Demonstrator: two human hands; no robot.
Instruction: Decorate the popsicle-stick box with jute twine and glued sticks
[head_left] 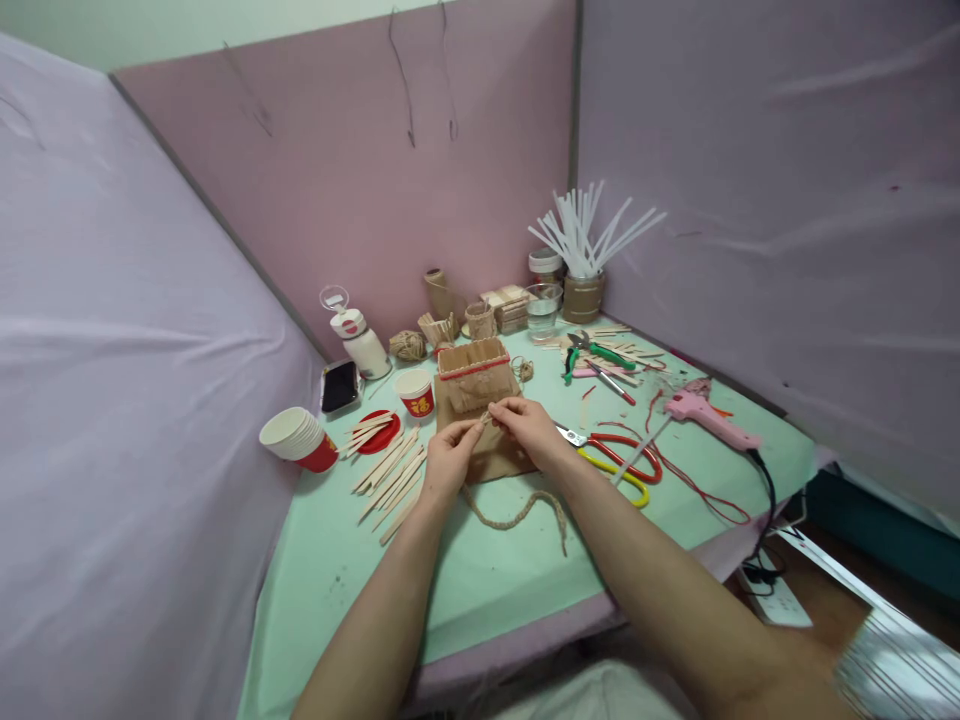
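Note:
My left hand [452, 452] and my right hand [523, 428] meet at the table's middle, fingertips pinched on a thin end of twine between them. A braided length of twine [510, 524] trails from below my left hand and curves right over the green cloth. Just beyond my hands stands a small brown box [474, 372] with a red band and a braided rim. It rests on a piece of brown cardboard [499, 462], which my hands partly cover. Both hands are closed, slightly above the cardboard.
On the left lie wooden sticks [394, 478], stacked paper cups [296, 440] and a single cup [415, 393]. To the right are scissors [626, 455], green-handled pliers [600, 350] and a pink glue gun [709, 418] with a cord. White glue sticks [581, 232] stand behind, near a clear water cup [543, 312].

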